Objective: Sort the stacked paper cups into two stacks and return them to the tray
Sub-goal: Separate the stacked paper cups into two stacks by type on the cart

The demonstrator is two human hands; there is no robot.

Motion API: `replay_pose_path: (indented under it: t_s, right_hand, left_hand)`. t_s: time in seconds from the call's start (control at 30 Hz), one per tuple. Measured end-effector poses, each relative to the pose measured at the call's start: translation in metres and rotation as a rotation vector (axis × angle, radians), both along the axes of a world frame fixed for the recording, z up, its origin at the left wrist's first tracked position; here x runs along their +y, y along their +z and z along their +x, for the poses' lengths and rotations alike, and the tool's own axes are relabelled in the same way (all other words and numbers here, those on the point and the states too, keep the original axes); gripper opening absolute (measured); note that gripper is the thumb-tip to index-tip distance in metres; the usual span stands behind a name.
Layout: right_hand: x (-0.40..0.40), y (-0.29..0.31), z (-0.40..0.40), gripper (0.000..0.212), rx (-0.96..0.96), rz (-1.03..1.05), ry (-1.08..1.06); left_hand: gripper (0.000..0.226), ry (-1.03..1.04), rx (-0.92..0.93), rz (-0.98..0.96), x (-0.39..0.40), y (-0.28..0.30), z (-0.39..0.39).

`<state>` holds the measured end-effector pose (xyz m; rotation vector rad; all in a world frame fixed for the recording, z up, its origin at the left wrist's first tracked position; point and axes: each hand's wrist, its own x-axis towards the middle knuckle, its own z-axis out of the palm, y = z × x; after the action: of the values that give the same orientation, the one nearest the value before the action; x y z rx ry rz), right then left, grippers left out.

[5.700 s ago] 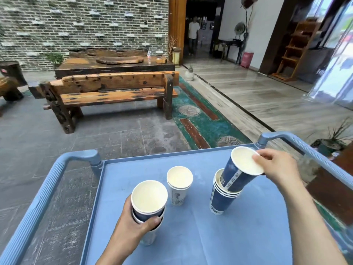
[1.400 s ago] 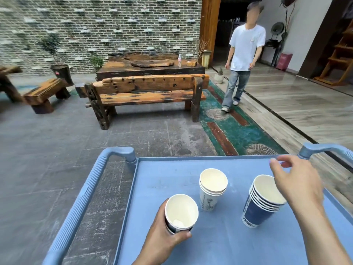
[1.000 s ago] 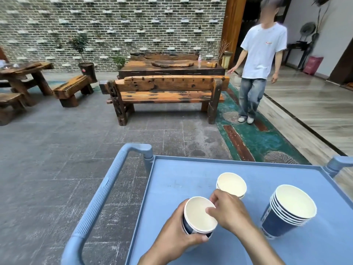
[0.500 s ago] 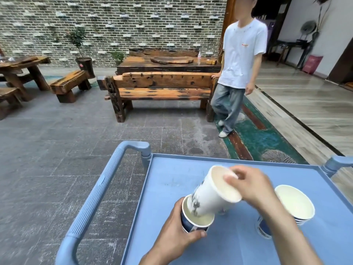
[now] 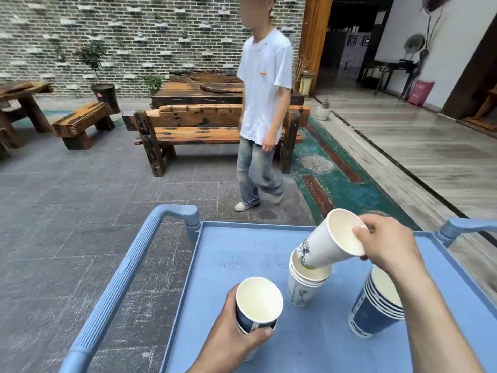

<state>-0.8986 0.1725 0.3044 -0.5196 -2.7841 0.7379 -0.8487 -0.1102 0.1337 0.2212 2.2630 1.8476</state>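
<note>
Outdoors, blue tray (image 5: 242, 254), grey paving (image 5: 67, 211), brick wall (image 5: 134, 28), wooden bench (image 5: 193, 125)

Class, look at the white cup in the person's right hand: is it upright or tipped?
Tipped. The white cup leans sideways in the right hand, mouth facing the camera, its base entering the white stack.

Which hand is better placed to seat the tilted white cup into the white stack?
The right hand: it already grips the tilted white cup, base in the white stack. The left hand holds other cups.
</note>
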Motion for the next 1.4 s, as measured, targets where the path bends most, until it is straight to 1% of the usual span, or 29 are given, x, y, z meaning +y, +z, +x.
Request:
replay_pose_path:
  t_s: [0.1, 0.23, 0.37, 0.43, 0.5, 0.53, 0.6, 0.63, 0.67, 0.7, 0.77, 0.8, 0.87, 0.93, 1.0, 1.13, 1.27, 1.33, 1.4]
  right_hand:
    - [-0.01, -0.017, -0.01, 0.022, -0.116, 0.033, 0.012]
    - [-0.023, -0.045, -0.023, 0.023, -0.221, 0.021, 0.007]
    - [-0.031, -0.069, -0.028, 0.026, -0.301, 0.025, 0.019]
    - [-0.032, -0.075, -0.026, 0.032, -0.325, 0.04, 0.017]
    - [-0.033, -0.073, -0.021, 0.045, -0.303, 0.093, -0.029]
    - [-0.035, -0.068, -0.018, 0.048, -0.255, 0.109, -0.073]
    - [-0.048, -0.058, -0.009, 0.042, -0.08, 0.062, -0.085]
    - [-0.059, -0.054, -0.004, 0.035, -0.024, 0.016, -0.027]
    - [-0.072, -0.052, 0.001, 0.03, -0.028, -0.026, 0.066]
    - [-0.086, -0.054, 0.007, 0.028, -0.077, -0.055, 0.174]
    - [-0.112, -0.067, 0.018, 0.035, -0.236, -0.056, 0.353]
    - [-0.12, -0.075, 0.022, 0.038, -0.29, -0.038, 0.399]
    - [-0.128, -0.089, 0.025, 0.033, -0.319, -0.033, 0.422]
    - [-0.128, -0.095, 0.024, 0.025, -0.31, -0.053, 0.407]
    - [-0.128, -0.096, 0.022, 0.02, -0.293, -0.073, 0.371]
    - [-0.122, -0.08, 0.024, 0.02, -0.212, -0.082, 0.342]
    - [-0.091, -0.03, 0.031, 0.023, -0.087, -0.2, 0.286]
    - [-0.061, 0.004, 0.037, 0.024, 0.034, -0.272, 0.22]
    - [-0.024, 0.035, 0.048, 0.025, 0.188, -0.291, 0.108]
  left_hand:
    - [0.084, 0.013, 0.005, -0.002, 0.0, -0.001, 0.001]
    - [0.085, 0.02, 0.024, -0.014, 0.001, -0.002, 0.004]
    - [0.086, 0.011, 0.029, 0.002, 0.0, -0.004, 0.008]
    - [0.086, 0.012, 0.033, 0.007, -0.002, -0.005, 0.009]
    - [0.086, 0.021, 0.024, 0.017, -0.005, -0.005, 0.01]
    - [0.086, 0.02, 0.013, 0.025, -0.006, -0.006, 0.011]
    - [0.085, 0.01, -0.014, 0.055, -0.007, -0.006, 0.013]
    - [0.085, 0.011, -0.026, 0.07, -0.008, -0.005, 0.013]
    - [0.085, 0.014, -0.039, 0.084, -0.008, -0.005, 0.014]
    - [0.085, 0.016, -0.05, 0.094, -0.008, -0.004, 0.014]
    - [0.085, 0.031, -0.064, 0.114, -0.007, -0.003, 0.015]
    - [0.086, 0.043, -0.066, 0.123, -0.006, -0.003, 0.016]
    - [0.091, 0.052, -0.058, 0.138, -0.007, -0.003, 0.018]
    - [0.1, 0.038, -0.07, 0.15, -0.007, -0.005, 0.021]
    - [0.103, 0.019, -0.076, 0.151, -0.007, -0.008, 0.023]
    - [0.098, 0.045, -0.048, 0.114, -0.005, -0.013, 0.024]
    - [0.088, 0.068, -0.046, 0.086, -0.004, -0.017, 0.019]
    - [0.09, 0.091, -0.056, 0.082, -0.004, -0.018, 0.017]
    - [0.094, 0.108, -0.057, 0.079, -0.006, -0.019, 0.015]
